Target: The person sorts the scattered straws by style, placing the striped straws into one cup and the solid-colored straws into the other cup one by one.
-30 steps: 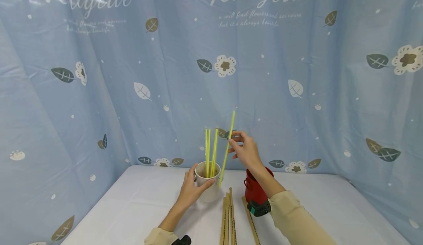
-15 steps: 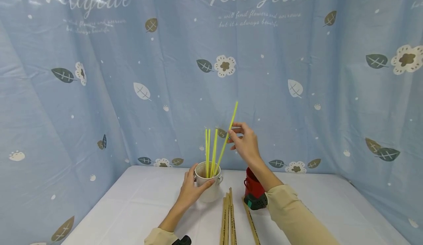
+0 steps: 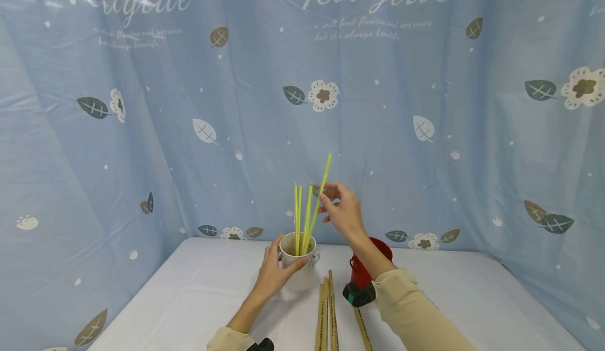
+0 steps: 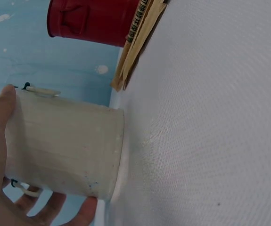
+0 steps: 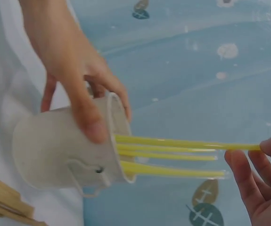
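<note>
Thumb and fingers of the right hand [image 3: 344, 212] pinch a slim yellow-green tube, seemingly a plastic drinking straw [image 5: 192, 143], above its middle; it leans with its lower end inside a white, round pail with small side handles, apparently metal [image 3: 301, 275]. The left hand [image 3: 274, 273] grips that pail, thumb on one side and fingers wrapped round the other. More upright yellow-green straws [image 5: 173, 170] stand in it, clear film seeming to show past their tips.

The straw should be very light and fairly stiff lengthwise, yet easy to crush or kink, so a gentle fingertip hold on the upper half suits it. Any film could make it slippery. The pail is probably light and rigid, and likely tips if knocked; bracing its wall below the rim looks sound.
</note>
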A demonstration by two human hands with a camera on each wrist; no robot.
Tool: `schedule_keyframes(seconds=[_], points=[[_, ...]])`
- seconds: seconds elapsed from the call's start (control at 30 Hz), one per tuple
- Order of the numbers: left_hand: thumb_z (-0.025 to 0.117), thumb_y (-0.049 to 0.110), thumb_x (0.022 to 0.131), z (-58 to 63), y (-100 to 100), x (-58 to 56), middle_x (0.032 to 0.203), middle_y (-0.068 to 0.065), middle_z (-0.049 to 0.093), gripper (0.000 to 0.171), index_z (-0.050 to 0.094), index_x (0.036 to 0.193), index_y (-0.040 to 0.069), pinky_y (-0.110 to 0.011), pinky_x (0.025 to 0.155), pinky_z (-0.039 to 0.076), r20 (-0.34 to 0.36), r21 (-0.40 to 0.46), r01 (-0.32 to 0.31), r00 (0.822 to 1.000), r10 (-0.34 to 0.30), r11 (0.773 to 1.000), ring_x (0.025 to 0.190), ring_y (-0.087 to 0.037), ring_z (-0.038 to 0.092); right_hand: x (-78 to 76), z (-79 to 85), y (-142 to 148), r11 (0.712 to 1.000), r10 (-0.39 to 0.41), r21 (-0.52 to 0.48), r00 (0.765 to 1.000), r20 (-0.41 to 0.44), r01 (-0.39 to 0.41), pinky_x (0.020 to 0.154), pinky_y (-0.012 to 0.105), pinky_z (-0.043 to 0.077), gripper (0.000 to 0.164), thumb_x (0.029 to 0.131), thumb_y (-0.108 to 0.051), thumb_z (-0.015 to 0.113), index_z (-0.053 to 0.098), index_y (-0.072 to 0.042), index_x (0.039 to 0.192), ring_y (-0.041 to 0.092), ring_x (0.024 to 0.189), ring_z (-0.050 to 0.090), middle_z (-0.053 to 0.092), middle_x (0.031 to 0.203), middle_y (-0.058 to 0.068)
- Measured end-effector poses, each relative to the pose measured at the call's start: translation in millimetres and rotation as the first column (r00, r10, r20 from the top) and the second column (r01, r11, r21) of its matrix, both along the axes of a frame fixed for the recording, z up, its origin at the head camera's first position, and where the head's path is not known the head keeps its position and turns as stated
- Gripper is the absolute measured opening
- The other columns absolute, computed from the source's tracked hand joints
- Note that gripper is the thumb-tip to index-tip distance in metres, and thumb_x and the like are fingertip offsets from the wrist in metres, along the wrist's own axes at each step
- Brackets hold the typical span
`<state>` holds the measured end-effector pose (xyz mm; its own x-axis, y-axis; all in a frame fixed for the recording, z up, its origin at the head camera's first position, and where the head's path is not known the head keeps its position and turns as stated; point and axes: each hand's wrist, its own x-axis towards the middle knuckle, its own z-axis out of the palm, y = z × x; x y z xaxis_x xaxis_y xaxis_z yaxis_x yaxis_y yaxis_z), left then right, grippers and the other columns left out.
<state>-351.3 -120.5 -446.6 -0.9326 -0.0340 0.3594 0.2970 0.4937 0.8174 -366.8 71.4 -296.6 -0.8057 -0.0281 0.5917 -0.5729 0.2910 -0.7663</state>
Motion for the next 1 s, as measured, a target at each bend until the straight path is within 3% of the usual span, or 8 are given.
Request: schedule_keyframes(seconds=[0.3,0.47,0.57,0.77,0.93,1.0], points=[[0.075,0.055,0.08,-1.3,-0.4,-1.8,0.14,-0.015,0.043,0.092,0.028,0.153,0.027,-0.059,0.092,0.048,0.011,-0.004,0.001,1.0,-0.001,1.0,0.124,-0.038,0.053,1.4,-19.0,-15.4,0.996,0.035,0.081,0.999,0.025,-0.037,0.048,0.028,0.055,0.026,0.094,-0.011,0.065,0.062,-0.006,0.12,0.018,0.063,0.071,0.073,0.1,0.016],[0.075,0.056,0.079,-1.0,-0.4,-0.8,0.14,-0.015,0.043,0.092,0.028,0.153,0.027,-0.058,0.092,0.048,0.011,-0.004,-0.004,1.0,0.004,1.0,0.124,-0.037,0.053,2.5,-30.9,-24.2,0.992,0.067,0.11,0.997,0.029,-0.069,0.048,0.029,0.055,0.024,0.094,-0.011,0.064,0.062,-0.004,0.117,0.028,0.067,0.072,0.072,0.1,0.018],[0.074,0.056,0.08,-1.0,-0.2,-0.4,0.14,-0.015,0.043,0.092,0.027,0.153,0.026,-0.057,0.091,0.048,0.011,-0.004,-0.002,1.0,0.002,1.0,0.124,-0.037,0.053,3.1,-38.1,-28.9,0.987,0.093,0.124,0.994,0.059,-0.1,0.05,0.035,0.057,0.025,0.095,-0.01,0.063,0.061,-0.003,0.119,0.035,0.072,0.072,0.071,0.101,0.019],[0.074,0.056,0.08,-1.8,0.1,-1.0,0.14,-0.014,0.043,0.093,0.027,0.154,0.026,-0.057,0.093,0.048,0.016,-0.005,0.001,1.0,-0.001,1.0,0.125,-0.037,0.052,4.0,-48.4,-35.7,0.983,0.115,0.13,0.986,0.117,-0.13,0.058,0.048,0.058,0.025,0.095,-0.01,0.063,0.06,-0.003,0.119,0.036,0.074,0.072,0.07,0.103,0.019],[0.074,0.057,0.08,-1.1,-0.6,-2.2,0.14,-0.014,0.043,0.094,0.026,0.154,0.025,-0.056,0.092,0.048,0.016,-0.014,-0.006,1.0,0.007,1.0,0.124,-0.036,0.052,3.5,-51.9,-39.0,0.98,0.126,0.144,0.986,0.109,-0.141,0.056,0.043,0.059,0.025,0.095,-0.01,0.063,0.06,0.0,0.118,0.036,0.073,0.072,0.07,0.103,0.02],[0.074,0.057,0.08,-1.0,-1.0,-2.8,0.14,-0.014,0.043,0.094,0.026,0.154,0.024,-0.056,0.092,0.048,0.016,-0.017,-0.007,1.0,0.008,1.0,0.124,-0.036,0.052,3.3,-52.9,-39.5,0.978,0.126,0.153,0.987,0.102,-0.141,0.053,0.036,0.058,0.026,0.095,-0.01,0.063,0.06,0.001,0.119,0.035,0.073,0.072,0.07,0.102,0.021]])
